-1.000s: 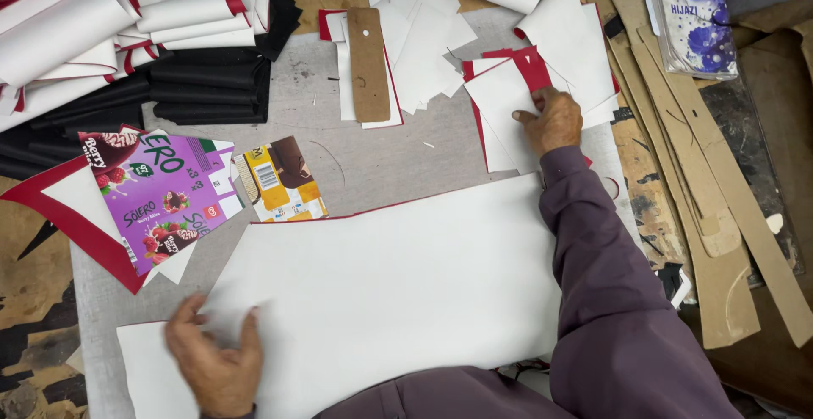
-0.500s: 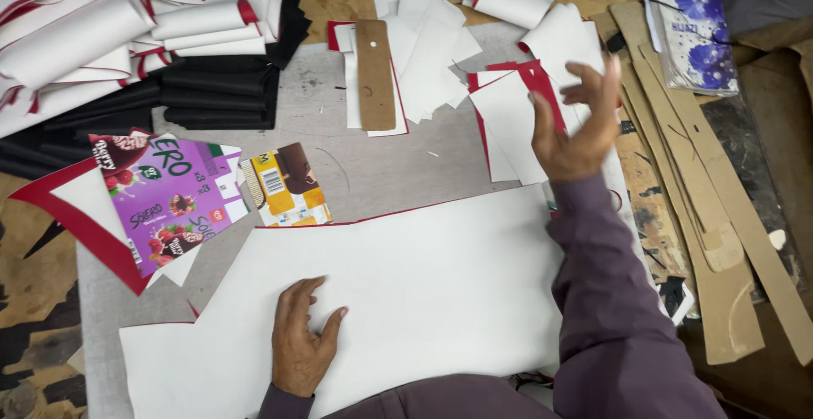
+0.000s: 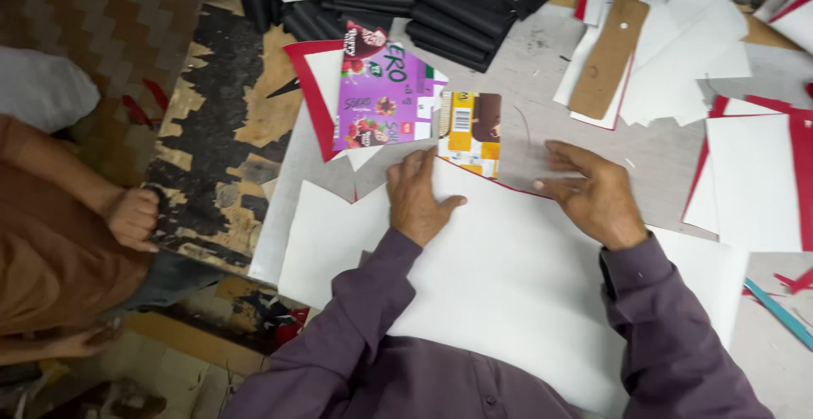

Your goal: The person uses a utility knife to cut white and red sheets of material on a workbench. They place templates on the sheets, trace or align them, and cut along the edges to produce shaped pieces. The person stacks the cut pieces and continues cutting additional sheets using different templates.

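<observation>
left hand (image 3: 417,199): fingers open, flat on large white sheet (image 3: 508,275) | right hand (image 3: 593,195): fingers spread, pressing sheet's top edge | table (image 3: 525,72): flattened purple carton (image 3: 381,97) just beyond

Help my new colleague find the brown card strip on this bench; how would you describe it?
Start at the large white sheet. Beyond it lies a fan of white card pieces. The brown card strip lies on that pile, the only plain brown piece there.

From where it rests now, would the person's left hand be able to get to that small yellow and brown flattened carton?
Probably yes. The left hand lies flat on the large white sheet, and the yellow and brown carton sits just beyond its fingertips on the grey table, with nothing lying between them.
</observation>
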`<state>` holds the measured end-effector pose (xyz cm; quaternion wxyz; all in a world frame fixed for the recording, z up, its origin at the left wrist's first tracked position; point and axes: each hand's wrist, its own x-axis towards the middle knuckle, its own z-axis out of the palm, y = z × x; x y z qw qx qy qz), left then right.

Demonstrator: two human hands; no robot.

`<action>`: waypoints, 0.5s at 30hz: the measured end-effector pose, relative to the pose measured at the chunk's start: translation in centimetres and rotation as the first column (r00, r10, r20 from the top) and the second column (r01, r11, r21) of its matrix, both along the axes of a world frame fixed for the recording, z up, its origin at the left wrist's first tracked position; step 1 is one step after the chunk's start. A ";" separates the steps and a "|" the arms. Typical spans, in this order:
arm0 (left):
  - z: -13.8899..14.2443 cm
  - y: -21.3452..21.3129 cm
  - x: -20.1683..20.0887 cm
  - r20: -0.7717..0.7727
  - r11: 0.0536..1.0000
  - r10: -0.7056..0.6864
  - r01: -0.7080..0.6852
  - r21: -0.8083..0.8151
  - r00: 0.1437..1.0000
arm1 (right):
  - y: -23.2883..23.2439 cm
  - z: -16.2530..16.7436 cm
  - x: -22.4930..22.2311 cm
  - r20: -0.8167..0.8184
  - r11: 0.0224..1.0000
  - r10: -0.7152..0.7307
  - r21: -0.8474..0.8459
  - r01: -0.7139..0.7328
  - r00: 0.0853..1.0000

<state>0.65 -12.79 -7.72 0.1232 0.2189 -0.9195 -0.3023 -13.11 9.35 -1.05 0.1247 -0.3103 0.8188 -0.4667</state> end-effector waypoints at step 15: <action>-1.2 -5.0 -0.3 -0.322 0.994 0.073 -0.043 0.099 0.944 | -10.7 -5.6 -10.6 -0.332 0.961 0.234 0.223 -0.164 0.914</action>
